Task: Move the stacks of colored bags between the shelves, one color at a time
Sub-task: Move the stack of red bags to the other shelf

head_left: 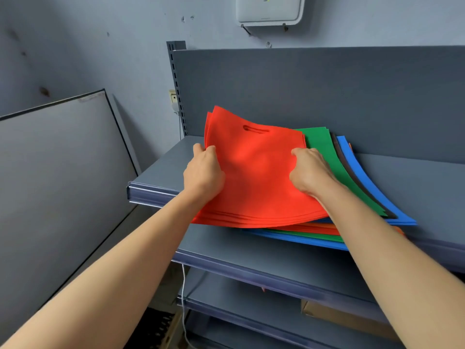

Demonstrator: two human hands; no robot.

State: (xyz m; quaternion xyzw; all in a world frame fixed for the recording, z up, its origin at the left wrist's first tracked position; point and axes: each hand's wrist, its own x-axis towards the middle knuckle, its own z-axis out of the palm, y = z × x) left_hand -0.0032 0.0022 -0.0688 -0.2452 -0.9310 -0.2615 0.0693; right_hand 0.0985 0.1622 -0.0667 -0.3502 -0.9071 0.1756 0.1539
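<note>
A stack of red bags [254, 172] with a cut-out handle lies on top of a pile on the top shelf [161, 170]. My left hand [203, 170] grips the red stack's left edge, fingers curled round it. My right hand [309, 170] grips its right edge, fingers tucked under. The stack's far left corner is lifted and bowed. Under it lie green bags [327, 152], a dark layer [352, 172] and blue bags [370, 185]. More blue, green and orange edges [302, 235] show below the front of the red stack.
A second shelf [251, 255] sits below the top one, with lower shelves [226, 295] beneath. A cardboard box [334, 316] rests on a lower shelf at right. A grey board [57, 172] leans at left. A white cable [183, 298] hangs beside the shelf post [177, 84].
</note>
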